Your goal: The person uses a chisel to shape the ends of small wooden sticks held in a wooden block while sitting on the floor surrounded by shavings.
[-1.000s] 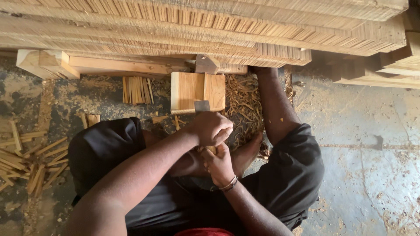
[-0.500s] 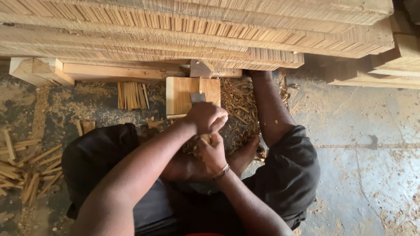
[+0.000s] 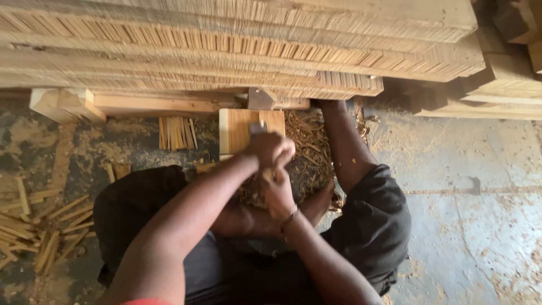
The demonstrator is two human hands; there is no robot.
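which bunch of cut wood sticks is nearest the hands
The small upright bundle of sticks just left of the wooden block, close to the left hand. The loose scattered sticks lie far off at the left edge.

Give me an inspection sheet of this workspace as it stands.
Surface: stained floor, dusted with sawdust.
Job's things: wooden block standing ahead of the hands; a grey tool part shows at its top edge.
Clutter: pile of shavings right of the block; loose wooden sticks at left; small stick bundle.
Hands: left hand closed in a fist above right hand; what the fingers grip is hidden.
Cables: nothing seen.
Surroundings: stacked timber across the top; the person sits with knees apart.
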